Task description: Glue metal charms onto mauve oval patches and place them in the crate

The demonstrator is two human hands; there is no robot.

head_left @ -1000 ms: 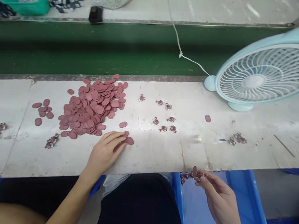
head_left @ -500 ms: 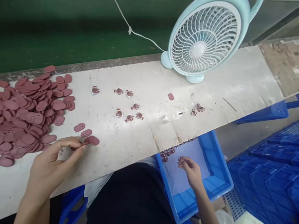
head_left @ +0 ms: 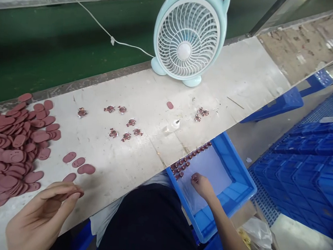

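Note:
My left hand is at the near left of the table, thumb and fingers pinched on a flat dark-red oval piece, mostly covered by the fingertips. Loose dark-red oval pieces lie just beyond it, and a big heap of the same pieces spreads at the left. Inside the blue bin, my right hand is closed around a small brown piece, largely hidden by the fingers. Beside that hand, rows of small brown pieces stand on the bin's pale liner.
Several small brown pieces lie in loose groups on the white table. A small clear bottle with a dark tip is near the front edge. A light-blue fan stands at the back; blue crates are stacked at the right.
The view has shifted, so the table contents appear further left. My left hand has drawn a piece back from the loose ovals. My right hand has moved toward the rows in the bin.

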